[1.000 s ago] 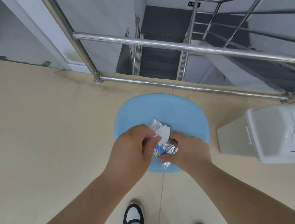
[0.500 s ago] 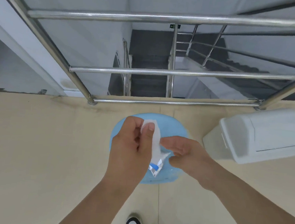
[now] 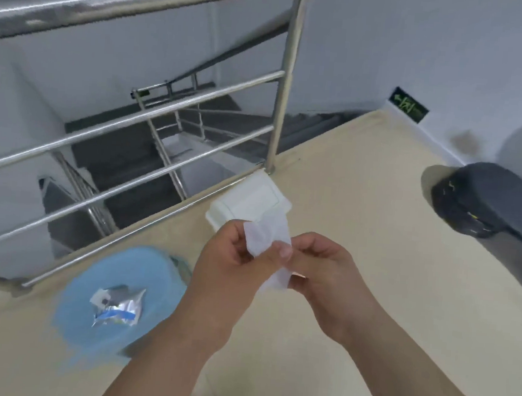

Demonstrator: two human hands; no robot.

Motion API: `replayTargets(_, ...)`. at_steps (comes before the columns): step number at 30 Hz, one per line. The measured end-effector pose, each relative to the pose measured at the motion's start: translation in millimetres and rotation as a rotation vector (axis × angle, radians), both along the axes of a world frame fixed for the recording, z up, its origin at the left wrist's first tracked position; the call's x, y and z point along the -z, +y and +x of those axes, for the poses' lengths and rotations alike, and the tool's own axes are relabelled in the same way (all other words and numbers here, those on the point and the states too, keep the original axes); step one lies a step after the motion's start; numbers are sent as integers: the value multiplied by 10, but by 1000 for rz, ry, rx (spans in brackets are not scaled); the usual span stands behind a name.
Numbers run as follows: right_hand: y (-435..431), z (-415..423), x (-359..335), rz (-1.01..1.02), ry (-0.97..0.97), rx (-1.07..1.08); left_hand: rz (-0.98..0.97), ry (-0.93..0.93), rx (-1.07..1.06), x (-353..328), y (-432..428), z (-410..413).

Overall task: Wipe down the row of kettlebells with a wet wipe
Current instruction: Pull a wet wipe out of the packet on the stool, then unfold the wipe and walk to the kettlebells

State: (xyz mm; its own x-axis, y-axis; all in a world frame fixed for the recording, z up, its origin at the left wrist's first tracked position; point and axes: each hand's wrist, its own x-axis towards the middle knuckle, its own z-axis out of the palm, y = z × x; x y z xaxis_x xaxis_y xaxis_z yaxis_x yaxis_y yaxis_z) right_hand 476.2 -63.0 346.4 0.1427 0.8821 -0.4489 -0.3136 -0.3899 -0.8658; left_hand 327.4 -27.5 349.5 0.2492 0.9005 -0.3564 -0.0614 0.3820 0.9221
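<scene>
As left hand (image 3: 227,267) and right hand (image 3: 325,274) pinch the wet wipe (image 3: 266,234), floor (image 3: 364,174) seems open rightward.

Glossy steel railing (image 3: 172,116); crinkled foil wrapper (image 3: 118,307); matt floor (image 3: 364,181).

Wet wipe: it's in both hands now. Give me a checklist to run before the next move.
1. Wet wipe out of its packet: ok, it is held up between both hands.
2. Left hand grip: ok, thumb and fingers pinch the wipe's upper part.
3. Right hand grip: ok, fingers pinch the wipe's lower end.
4. Wipe opened flat: not ok, it is folded and bunched.
5. Empty packet binned: not ok, it lies on the blue stool; the white bin stands by the railing.
6. Kettlebells in sight: not ok, none show in the head view.
</scene>
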Motion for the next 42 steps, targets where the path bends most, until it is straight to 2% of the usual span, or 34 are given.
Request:
replayTargets(9,-2063,2748,-1008,87,102,350,-43,-157,496,-1068,-1452,2924)
replayTargets(13,-3019,3681,-1188,80,117,552,-117,-142,746,-1260,-2127,4009)
replayTargets(18,-4006,4548,-1297,69,67,832,-87,-80,1093,-1234,-2764,5201)
replayTargets(23,-4699,5348,-1261,2,-108,1027,-101,-49,1231,-1234,-3287,6367)
replayTargets(26,-4929,5823,-1207,-29,-125,1160,-139,-80,1299,-1258,-3541,7079)
replayTargets(34,-5519,7006,-1120,-217,-192,1676,-27,-1,1463,-1216,-4495,8757)
replayTargets(39,-6359,7677,-1102,-246,-217,1799,18,60,1645,-1255,-5236,9628)
replayTargets(42,-6934,8082,-1068,-215,-189,1835,5,74,1661,-1194,-5733,10123)
